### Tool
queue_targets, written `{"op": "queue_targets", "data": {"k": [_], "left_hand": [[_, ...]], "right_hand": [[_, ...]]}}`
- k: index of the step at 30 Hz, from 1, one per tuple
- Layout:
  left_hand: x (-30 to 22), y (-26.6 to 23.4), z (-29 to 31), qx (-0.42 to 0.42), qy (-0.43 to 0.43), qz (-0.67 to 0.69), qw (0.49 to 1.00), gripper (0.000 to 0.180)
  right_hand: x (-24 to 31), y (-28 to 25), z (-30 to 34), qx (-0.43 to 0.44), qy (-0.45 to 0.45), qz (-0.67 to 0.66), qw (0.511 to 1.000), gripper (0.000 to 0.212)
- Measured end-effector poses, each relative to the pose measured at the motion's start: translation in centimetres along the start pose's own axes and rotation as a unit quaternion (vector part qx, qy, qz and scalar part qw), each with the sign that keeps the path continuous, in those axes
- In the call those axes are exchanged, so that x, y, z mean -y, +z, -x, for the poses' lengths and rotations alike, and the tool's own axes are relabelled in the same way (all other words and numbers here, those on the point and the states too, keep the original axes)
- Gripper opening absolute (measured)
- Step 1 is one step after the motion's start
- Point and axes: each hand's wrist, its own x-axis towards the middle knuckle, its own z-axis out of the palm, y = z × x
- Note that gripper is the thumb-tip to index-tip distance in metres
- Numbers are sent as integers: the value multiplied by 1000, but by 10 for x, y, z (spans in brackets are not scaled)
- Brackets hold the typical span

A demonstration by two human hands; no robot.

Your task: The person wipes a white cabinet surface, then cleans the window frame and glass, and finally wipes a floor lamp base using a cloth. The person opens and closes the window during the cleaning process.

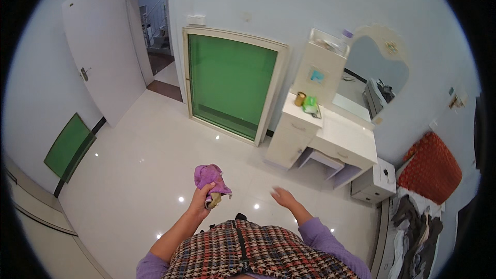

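Note:
My left hand [200, 200] is closed around a crumpled purple cloth [208, 174] in front of my body. Part of the cloth hangs down beside the fist, and a yellowish-brown patch shows at its lower side. My right hand [281, 196] is held out over the floor to the right, slightly blurred, its fingers stretched out with nothing in them. Both hands are well above the glossy white floor tiles [155, 160], and neither touches any furniture.
A framed green glass panel [232, 82] leans on the wall ahead, and a smaller green pane [71, 147] leans at the left. The white door [103, 51] stands ajar. To the right are a white dressing table [351, 142] with a mirror, a nightstand [373, 182] and a bed with clothes [413, 227].

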Motion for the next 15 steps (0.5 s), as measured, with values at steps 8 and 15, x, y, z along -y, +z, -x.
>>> {"op": "queue_targets", "data": {"k": [8,15], "left_hand": [[-100,-86,-146,-79,-53,49,994,30],[-181,-142,-269,-149,-36,69,986,31]], "right_hand": [[-151,61,78,341,428,76,834,55],[-199,83,-137,344,301,113,882,48]]}}
